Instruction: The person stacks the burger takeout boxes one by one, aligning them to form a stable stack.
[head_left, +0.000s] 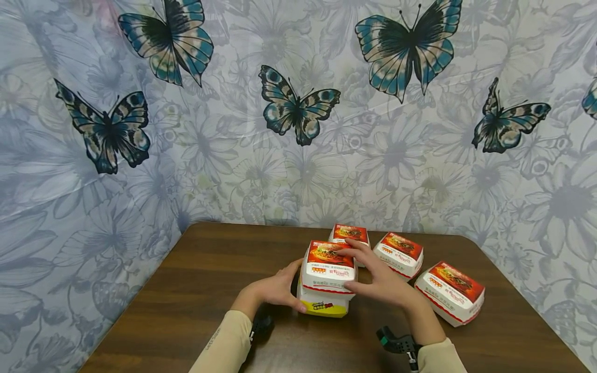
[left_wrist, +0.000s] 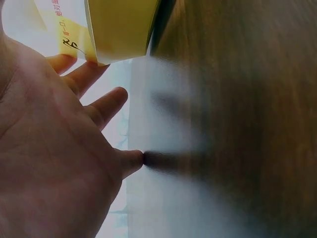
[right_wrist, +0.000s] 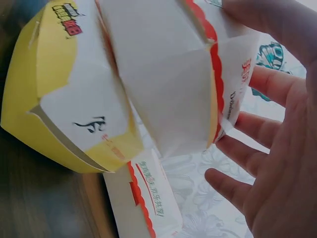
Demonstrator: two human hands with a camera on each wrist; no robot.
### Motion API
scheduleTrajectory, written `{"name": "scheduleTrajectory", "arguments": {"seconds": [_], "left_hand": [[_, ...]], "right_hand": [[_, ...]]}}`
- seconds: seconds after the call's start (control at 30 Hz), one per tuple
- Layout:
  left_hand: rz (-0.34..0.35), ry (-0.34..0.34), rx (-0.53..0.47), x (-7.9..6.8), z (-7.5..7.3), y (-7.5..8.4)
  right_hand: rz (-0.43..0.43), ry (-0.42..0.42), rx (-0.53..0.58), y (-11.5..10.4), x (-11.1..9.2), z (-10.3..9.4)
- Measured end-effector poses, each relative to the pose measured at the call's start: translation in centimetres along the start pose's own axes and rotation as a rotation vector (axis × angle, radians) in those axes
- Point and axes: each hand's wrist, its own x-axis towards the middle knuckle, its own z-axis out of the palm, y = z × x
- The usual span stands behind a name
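In the head view a white burger box (head_left: 329,267) with a red burger picture on its lid sits on a yellow-and-white burger box (head_left: 322,305). My right hand (head_left: 384,274) grips the upper box, thumb at its near side and fingers across the far side. From the left, my left hand (head_left: 275,287) touches the lower box with its thumb at the front corner. The left wrist view shows that hand's extended fingers (left_wrist: 89,79) against the yellow box (left_wrist: 124,29). In the right wrist view the upper box (right_wrist: 163,74) leans slightly off the lower one (right_wrist: 74,99).
Behind the stack stands another burger box (head_left: 350,233). Two more red-and-white boxes, one farther back (head_left: 399,254) and one nearer (head_left: 450,292), lie to the right. They share a brown wooden table (head_left: 186,290), with a butterfly-print cloth (head_left: 298,176) hanging behind.
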Motion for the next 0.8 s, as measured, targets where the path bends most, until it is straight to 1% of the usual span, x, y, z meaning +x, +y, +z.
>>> {"name": "scheduleTrajectory", "arguments": {"seconds": [0.27,0.47,0.7,0.8], "left_hand": [[0.017,-0.005,-0.004,0.16,0.09,-0.24],[0.039,-0.008,-0.017,0.09,0.03,-0.18],[0.051,-0.016,-0.025,0.13,0.01,-0.24],[0.060,-0.019,-0.058,0.23,-0.09,-0.41]], "right_hand": [[-0.016,0.002,0.018,0.28,0.25,0.69],[-0.041,0.002,-0.006,0.47,0.43,0.89],[-0.030,-0.006,0.001,0.26,0.47,0.86],[-0.022,-0.005,0.004,0.15,0.45,0.86]]}}
